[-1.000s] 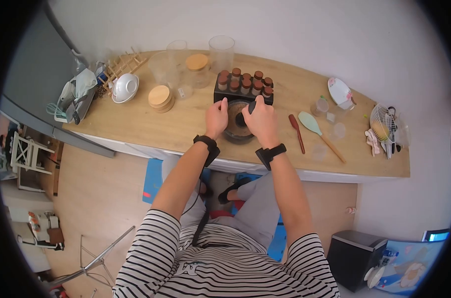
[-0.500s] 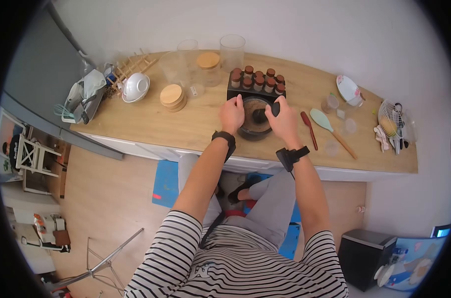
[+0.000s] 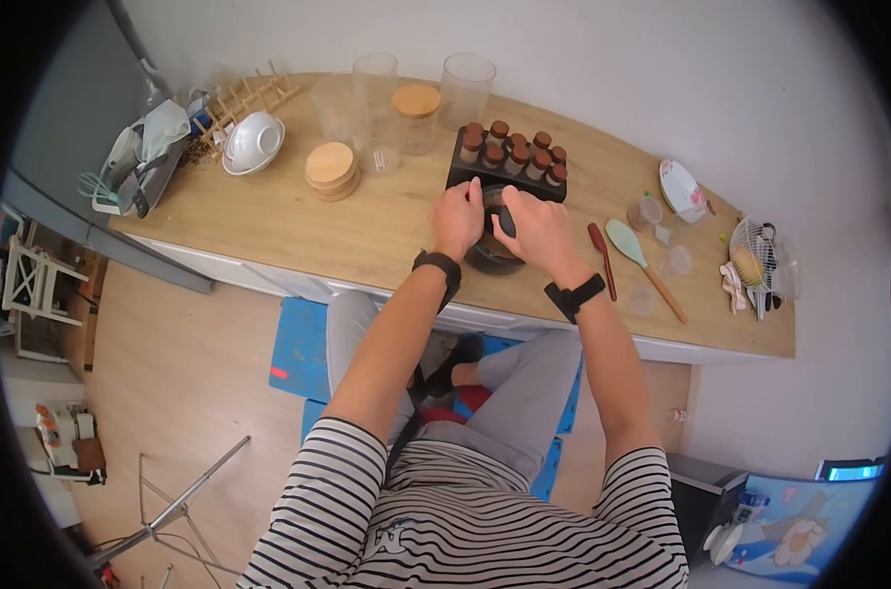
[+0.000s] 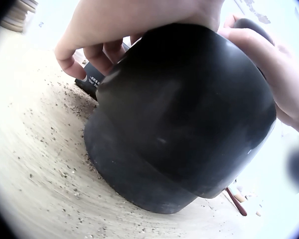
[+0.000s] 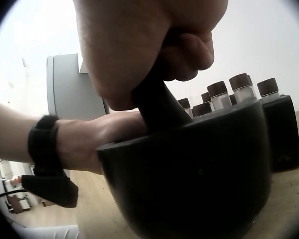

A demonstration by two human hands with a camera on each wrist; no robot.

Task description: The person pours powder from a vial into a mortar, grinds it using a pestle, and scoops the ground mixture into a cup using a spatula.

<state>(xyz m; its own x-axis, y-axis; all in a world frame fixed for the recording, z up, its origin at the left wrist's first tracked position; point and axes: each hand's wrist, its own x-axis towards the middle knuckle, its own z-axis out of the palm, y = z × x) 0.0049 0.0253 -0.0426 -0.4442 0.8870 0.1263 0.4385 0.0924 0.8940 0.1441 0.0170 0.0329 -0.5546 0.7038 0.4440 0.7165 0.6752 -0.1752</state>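
A dark mortar (image 3: 491, 259) stands near the counter's front edge. My left hand (image 3: 458, 222) holds its left side, with the thumb up at the rim and the other fingers along the outer wall in the left wrist view. With curled fingers my right hand (image 3: 545, 236) grips the black pestle (image 5: 162, 107), which leans inside the mortar's mouth. The mortar's wall (image 4: 184, 114) fills much of the left wrist view. Its contents are mostly hidden by the hands. Just behind it stands a black rack (image 3: 461, 175) of spice jars with brown lids.
Dark crumbs (image 4: 65, 172) lie scattered beside the mortar. To its right are a reddish-brown utensil (image 3: 602, 260) and a mint spatula (image 3: 624, 239). Bamboo-lidded jars (image 3: 332, 171), clear containers (image 3: 468, 86) and a white bowl (image 3: 254, 143) stand left. A wire basket (image 3: 756, 245) sits far right.
My right hand has come in leftward over the mortar, closer to the left hand, and the pestle's top has swung with it. The left hand keeps its hold on the mortar.
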